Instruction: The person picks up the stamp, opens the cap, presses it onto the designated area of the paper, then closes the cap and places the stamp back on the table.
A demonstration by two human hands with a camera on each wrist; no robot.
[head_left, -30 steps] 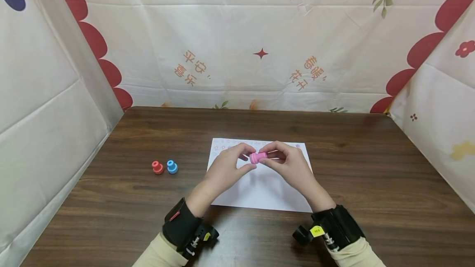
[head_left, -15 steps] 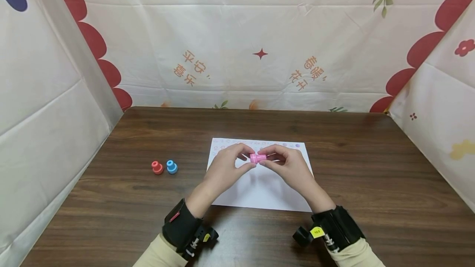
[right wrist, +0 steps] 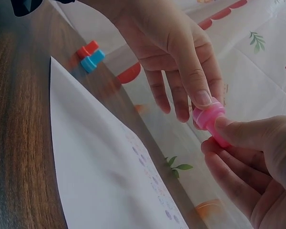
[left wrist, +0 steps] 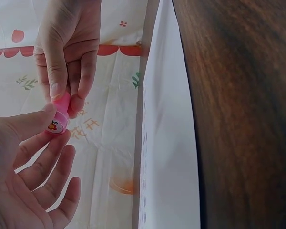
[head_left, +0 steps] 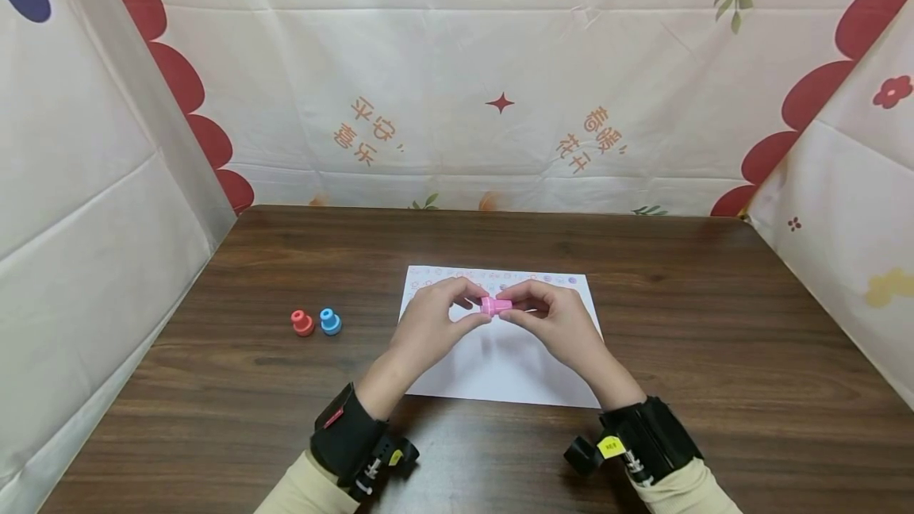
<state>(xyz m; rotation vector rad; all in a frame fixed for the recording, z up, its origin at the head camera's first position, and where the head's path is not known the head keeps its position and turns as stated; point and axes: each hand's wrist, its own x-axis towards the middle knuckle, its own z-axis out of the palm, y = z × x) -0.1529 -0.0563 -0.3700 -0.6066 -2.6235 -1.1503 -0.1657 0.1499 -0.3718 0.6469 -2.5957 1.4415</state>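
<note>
Both hands hold a small pink stamp (head_left: 496, 306) above a white sheet of paper (head_left: 500, 375). My left hand (head_left: 431, 325) pinches its wide end between thumb and fingertips. From the other side, my right hand (head_left: 560, 325) grips the narrow handle. In the left wrist view, a small round picture shows on the wide end of the stamp (left wrist: 57, 125). The right wrist view shows the left thumb on the rim of the stamp (right wrist: 210, 117). Rows of small printed marks (right wrist: 152, 181) run along the far edge of the paper.
A red stamp (head_left: 302, 324) and a blue stamp (head_left: 331, 322) stand side by side on the brown wooden table (head_left: 236, 411), left of the paper. A printed white cloth (head_left: 443, 62) hangs behind the table and along both sides.
The pink stamp has tipped slightly and lies more level between the fingers. Both hands stay almost where they were, still holding it.
</note>
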